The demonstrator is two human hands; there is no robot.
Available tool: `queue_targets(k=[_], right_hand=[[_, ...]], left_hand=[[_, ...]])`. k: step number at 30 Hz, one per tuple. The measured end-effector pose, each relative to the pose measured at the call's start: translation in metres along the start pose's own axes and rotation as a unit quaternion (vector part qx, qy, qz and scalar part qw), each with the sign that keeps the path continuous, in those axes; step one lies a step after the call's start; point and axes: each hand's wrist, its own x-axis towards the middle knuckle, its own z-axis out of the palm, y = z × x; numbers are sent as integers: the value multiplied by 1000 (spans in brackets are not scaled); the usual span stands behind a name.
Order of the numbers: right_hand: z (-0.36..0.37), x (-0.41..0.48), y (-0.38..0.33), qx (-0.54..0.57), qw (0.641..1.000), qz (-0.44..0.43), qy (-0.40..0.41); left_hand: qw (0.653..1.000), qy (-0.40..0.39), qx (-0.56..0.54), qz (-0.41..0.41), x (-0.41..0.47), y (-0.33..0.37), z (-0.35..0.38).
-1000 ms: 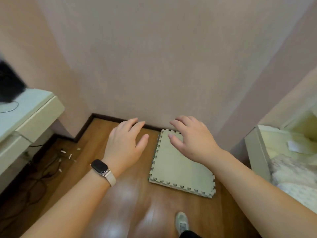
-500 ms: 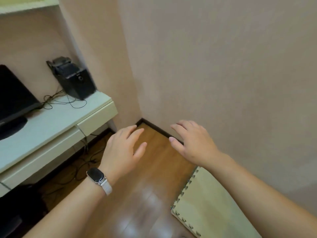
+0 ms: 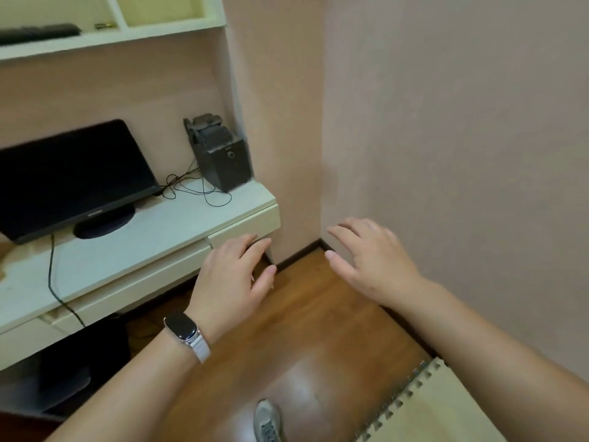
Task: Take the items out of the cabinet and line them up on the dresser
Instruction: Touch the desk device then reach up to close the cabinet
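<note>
standing beside a white desk [image 3: 134, 250], a person holds the left hand [image 3: 234, 275] and right hand [image 3: 371, 260] out empty, fingers loosely spread. no cabinet, dresser or items show, so finding the cabinet seems next.

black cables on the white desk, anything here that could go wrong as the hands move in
The thin black cables lie looped beside the black speaker box; a sweeping left hand might snag them. The foam puzzle mat edge near the grey shoe could trip a step.
</note>
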Motion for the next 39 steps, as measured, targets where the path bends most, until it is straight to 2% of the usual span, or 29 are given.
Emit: queue_targets(k=[10,15,27,32,39], right_hand=[[45,164,-69,-58,998,-19,-31],[55,216,-88,-62,997,-29,-21],[57,321,-66,-38,999,-22,12],[54,387,-36,-31,998,-49,28],[30,497,14,-22,987,-125,101]], left_hand=[[999,27,-18,-36,100,-159,2],[999,36,-11,-38,146,-209,0],[998,57,-13,-18,240,-234,3],[996,82,26,-10,304,-238,1],[983,165,74,-6,416,-233,-20]])
